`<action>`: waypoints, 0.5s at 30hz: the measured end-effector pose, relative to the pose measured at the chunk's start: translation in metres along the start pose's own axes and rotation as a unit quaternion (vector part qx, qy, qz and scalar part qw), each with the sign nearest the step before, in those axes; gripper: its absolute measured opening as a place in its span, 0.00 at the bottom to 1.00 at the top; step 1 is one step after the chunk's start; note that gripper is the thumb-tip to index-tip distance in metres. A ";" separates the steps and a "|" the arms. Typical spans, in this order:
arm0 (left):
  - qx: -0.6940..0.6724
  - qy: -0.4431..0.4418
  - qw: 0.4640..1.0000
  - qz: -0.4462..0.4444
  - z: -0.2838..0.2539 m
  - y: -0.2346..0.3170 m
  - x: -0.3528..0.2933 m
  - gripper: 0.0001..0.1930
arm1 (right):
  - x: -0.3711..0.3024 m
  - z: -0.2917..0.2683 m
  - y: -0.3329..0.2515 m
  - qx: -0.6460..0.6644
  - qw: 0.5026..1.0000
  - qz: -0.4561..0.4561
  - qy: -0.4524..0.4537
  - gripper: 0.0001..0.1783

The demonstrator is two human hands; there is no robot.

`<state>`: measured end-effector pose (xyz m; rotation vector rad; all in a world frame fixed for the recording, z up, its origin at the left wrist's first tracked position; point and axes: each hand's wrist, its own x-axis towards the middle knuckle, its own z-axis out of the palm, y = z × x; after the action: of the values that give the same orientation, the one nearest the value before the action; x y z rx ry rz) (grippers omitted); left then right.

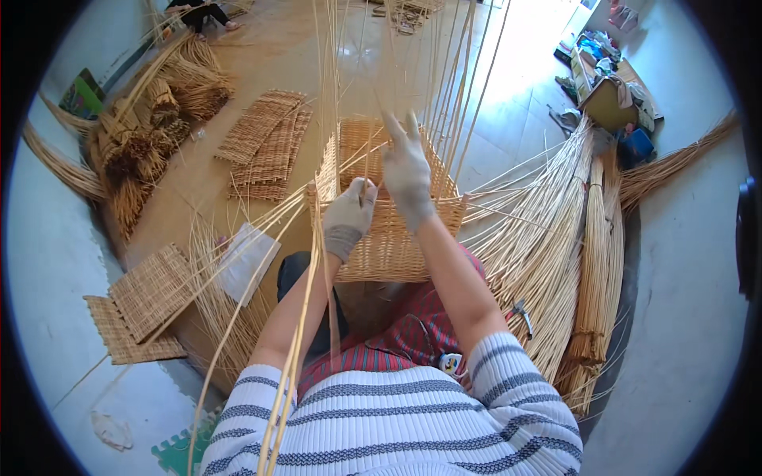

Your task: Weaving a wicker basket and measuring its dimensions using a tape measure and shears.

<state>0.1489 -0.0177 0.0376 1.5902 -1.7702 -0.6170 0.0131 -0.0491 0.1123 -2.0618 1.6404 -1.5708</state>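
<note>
In front of me stands a half-woven wicker basket, its tall upright rods rising from the rim. My left hand, in a pale glove, is closed at the basket's near rim, thumb and fingers pinching a wicker rod. Just right of it and higher, my gloved right hand is raised over the basket opening with fingers stretched upward and apart. A blurred strand passes near its fingertips; I cannot make out any contact. Long loose rods trail from the rim's left corner past my left arm.
Fanned wicker rods and a tied bundle lie at right, with a hammer near my elbow. Woven panels rest on the floor; more panels lie at left. Rod bundles line the left wall. Another person sits far left.
</note>
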 end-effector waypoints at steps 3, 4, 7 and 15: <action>-0.111 -0.032 0.993 -0.033 -0.001 -0.003 0.002 0.12 | -0.008 -0.008 0.035 0.301 0.943 0.142 0.013 0.29; -0.169 -0.053 0.983 -0.052 -0.003 -0.006 -0.001 0.10 | -0.044 -0.027 0.061 0.408 0.904 0.071 0.104 0.25; -0.103 0.168 0.972 0.132 0.018 -0.012 -0.012 0.15 | -0.151 -0.060 0.128 0.101 0.974 0.184 0.081 0.15; -0.137 -0.117 0.982 -0.048 0.088 0.040 0.022 0.19 | -0.014 -0.056 0.072 -0.062 0.998 -0.028 0.014 0.28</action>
<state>0.0561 -0.0408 0.0124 1.4645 -1.6901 -1.0834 -0.0755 -0.0414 0.0863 -2.1741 1.7462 -1.5600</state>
